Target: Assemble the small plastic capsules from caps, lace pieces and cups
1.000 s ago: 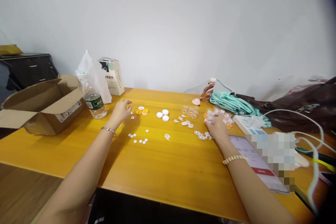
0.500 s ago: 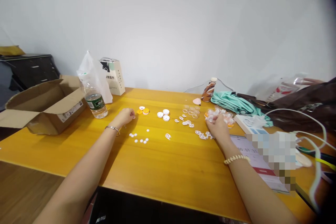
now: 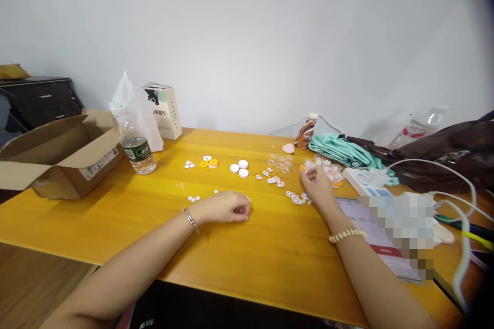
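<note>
My left hand is low over the middle of the table, its fingers curled together; whatever they hold is hidden. A sliver of white shows at its knuckles, where the perforated white disc lay. Small white discs lie to the left of this hand, partly covered by it. My right hand is closed at the left edge of a pile of clear and orange plastic parts, and I cannot make out what is in its fingers. White perforated discs lie just left of it.
White round cases, yellow-and-white ones and clear rings sit farther back. An open cardboard box and a water bottle stand left. A phone showing a timer lies beneath my right forearm.
My left hand has moved right and nearer, from beside the yellow cases to where the single perforated disc lay. Small white pieces are now uncovered where it was. My right hand has barely moved.
</note>
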`<state>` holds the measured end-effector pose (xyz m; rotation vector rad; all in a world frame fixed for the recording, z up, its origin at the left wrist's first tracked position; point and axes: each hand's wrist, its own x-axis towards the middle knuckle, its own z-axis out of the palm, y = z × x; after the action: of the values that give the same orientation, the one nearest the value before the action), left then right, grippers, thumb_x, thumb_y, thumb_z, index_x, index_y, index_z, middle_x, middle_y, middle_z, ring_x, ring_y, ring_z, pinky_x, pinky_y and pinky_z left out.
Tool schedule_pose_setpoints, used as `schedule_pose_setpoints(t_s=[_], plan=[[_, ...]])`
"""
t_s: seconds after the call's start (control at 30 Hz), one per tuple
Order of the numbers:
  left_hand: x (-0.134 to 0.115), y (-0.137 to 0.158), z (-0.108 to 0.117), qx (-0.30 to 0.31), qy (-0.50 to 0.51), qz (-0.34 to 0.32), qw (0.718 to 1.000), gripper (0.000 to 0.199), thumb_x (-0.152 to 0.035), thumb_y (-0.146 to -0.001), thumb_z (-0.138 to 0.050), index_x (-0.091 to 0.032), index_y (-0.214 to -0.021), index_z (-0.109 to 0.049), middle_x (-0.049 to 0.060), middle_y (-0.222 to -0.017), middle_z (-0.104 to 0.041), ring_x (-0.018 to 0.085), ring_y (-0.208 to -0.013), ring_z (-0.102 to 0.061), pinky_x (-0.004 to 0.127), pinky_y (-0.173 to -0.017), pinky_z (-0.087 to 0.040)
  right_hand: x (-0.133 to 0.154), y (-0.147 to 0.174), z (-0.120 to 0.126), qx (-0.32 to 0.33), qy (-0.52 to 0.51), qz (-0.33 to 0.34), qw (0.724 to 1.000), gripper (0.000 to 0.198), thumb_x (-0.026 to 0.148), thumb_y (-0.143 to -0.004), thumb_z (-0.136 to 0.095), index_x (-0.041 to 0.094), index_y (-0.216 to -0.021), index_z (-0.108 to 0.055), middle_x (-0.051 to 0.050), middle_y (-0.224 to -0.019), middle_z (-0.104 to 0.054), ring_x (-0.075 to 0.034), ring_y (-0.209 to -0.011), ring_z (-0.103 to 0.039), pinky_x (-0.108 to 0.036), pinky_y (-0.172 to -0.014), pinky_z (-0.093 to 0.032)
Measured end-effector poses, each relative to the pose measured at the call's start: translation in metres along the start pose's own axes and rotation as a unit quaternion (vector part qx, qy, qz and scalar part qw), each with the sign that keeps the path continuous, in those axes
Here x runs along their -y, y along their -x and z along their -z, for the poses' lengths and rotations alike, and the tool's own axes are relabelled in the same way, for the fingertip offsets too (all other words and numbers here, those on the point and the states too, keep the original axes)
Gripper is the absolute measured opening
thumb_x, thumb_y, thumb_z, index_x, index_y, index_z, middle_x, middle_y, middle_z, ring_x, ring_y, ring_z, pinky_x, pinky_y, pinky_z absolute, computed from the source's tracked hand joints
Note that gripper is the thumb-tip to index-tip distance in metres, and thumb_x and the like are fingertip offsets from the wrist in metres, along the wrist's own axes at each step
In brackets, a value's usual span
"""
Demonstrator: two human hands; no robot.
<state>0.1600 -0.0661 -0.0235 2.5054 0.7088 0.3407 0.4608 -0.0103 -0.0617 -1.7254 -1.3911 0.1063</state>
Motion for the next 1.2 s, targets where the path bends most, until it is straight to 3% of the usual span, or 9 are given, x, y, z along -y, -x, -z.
schedule_pose_setpoints(t_s=[0.13, 0.27, 0.37, 0.47, 0.53, 0.6, 0.83, 1.13, 1.2], plan=[[0.004, 0.001, 0.002, -0.019, 0.017, 0.014, 1.000, 0.017, -0.031, -0.075, -0.057, -0.017, -0.084, -0.058, 0.002, -0.079, -0.062, 0.011, -0.067, -0.056, 0.019, -0.061, -0.043, 0.002, 0.001, 0.001, 0.004, -0.011, 0.006, 1.000, 0.022, 0.041, -0.070, -0.050, 0.021, -0.070, -0.041, 0.002, -0.058, -0.051, -0.014, -0.052, -0.049, -0.026, -0.052, -0.035], [0.031, 0.008, 0.023, -0.097, -0.003, 0.075, 0.992, 0.016, -0.025, -0.081, -0.047, -0.015, -0.089, -0.057, 0.006, -0.087, -0.063, 0.014, -0.078, -0.058, 0.024, -0.072, -0.044, 0.004, 0.001, 0.000, 0.004, -0.021, 0.015, 1.000, 0.021, 0.040, -0.071, -0.051, 0.021, -0.069, -0.041, 0.001, -0.059, -0.052, -0.014, -0.052, -0.049, -0.026, -0.053, -0.036], [0.059, 0.015, 0.038, -0.170, -0.113, 0.173, 0.964, 0.015, -0.015, -0.078, -0.045, -0.016, -0.086, -0.058, 0.006, -0.087, -0.063, 0.017, -0.081, -0.058, 0.027, -0.075, -0.044, 0.005, 0.002, -0.001, 0.002, -0.030, 0.025, 0.999, 0.021, 0.039, -0.071, -0.051, 0.021, -0.069, -0.042, 0.001, -0.060, -0.051, -0.013, -0.051, -0.048, -0.026, -0.052, -0.036], [0.083, 0.021, 0.044, -0.222, -0.222, 0.251, 0.916, 0.026, -0.017, -0.078, -0.046, -0.016, -0.103, -0.055, 0.010, -0.107, -0.058, 0.023, -0.099, -0.053, 0.035, -0.087, -0.040, 0.006, 0.002, -0.002, 0.009, -0.045, 0.035, 0.998, 0.022, 0.040, -0.071, -0.050, 0.020, -0.069, -0.042, 0.001, -0.060, -0.051, -0.013, -0.051, -0.047, -0.025, -0.052, -0.037], [0.093, 0.023, 0.044, -0.216, -0.259, 0.274, 0.900, 0.036, -0.019, -0.080, -0.045, -0.018, -0.116, -0.047, 0.010, -0.122, -0.050, 0.025, -0.110, -0.046, 0.039, -0.093, -0.034, 0.006, 0.003, -0.003, 0.014, -0.056, 0.036, 0.998, 0.023, 0.041, -0.071, -0.050, 0.020, -0.069, -0.042, 0.001, -0.059, -0.050, -0.013, -0.050, -0.047, -0.025, -0.051, -0.037], [0.098, 0.023, 0.043, -0.185, -0.265, 0.277, 0.905, 0.039, -0.019, -0.081, -0.043, -0.020, -0.120, -0.044, 0.009, -0.126, -0.047, 0.023, -0.114, -0.043, 0.036, -0.095, -0.033, 0.007, 0.003, -0.003, 0.022, -0.064, 0.035, 0.997, 0.023, 0.042, -0.072, -0.050, 0.020, -0.069, -0.042, 0.001, -0.058, -0.050, -0.012, -0.050, -0.047, -0.025, -0.050, -0.037], [0.097, 0.022, 0.045, -0.157, -0.259, 0.315, 0.899, 0.026, -0.021, -0.083, -0.039, -0.016, -0.098, -0.059, 0.012, -0.095, -0.064, 0.022, -0.091, -0.058, 0.029, -0.077, -0.041, 0.011, 0.007, -0.003, 0.068, -0.071, 0.044, 0.994, 0.024, 0.042, -0.073, -0.050, 0.020, -0.069, -0.045, 0.001, -0.057, -0.050, -0.012, -0.050, -0.046, -0.024, -0.047, -0.036], [0.079, 0.018, 0.047, -0.190, -0.272, 0.319, 0.888, 0.025, -0.012, -0.081, -0.038, -0.016, -0.093, -0.060, 0.012, -0.095, -0.063, 0.023, -0.090, -0.058, 0.033, -0.080, -0.039, 0.012, 0.008, -0.005, 0.072, -0.083, 0.052, 0.993, 0.027, 0.046, -0.073, -0.049, 0.020, -0.067, -0.046, 0.002, -0.054, -0.050, -0.011, -0.047, -0.045, -0.024, -0.046, -0.036], [0.066, 0.016, 0.043, -0.200, -0.255, 0.280, 0.904, 0.023, -0.014, -0.082, -0.039, -0.017, -0.095, -0.058, 0.009, -0.096, -0.063, 0.020, -0.091, -0.057, 0.031, -0.083, -0.038, 0.013, 0.009, -0.005, 0.070, -0.087, 0.053, 0.992, 0.029, 0.048, -0.072, -0.049, 0.020, -0.068, -0.047, 0.002, -0.053, -0.050, -0.011, -0.046, -0.045, -0.024, -0.046, -0.036]])
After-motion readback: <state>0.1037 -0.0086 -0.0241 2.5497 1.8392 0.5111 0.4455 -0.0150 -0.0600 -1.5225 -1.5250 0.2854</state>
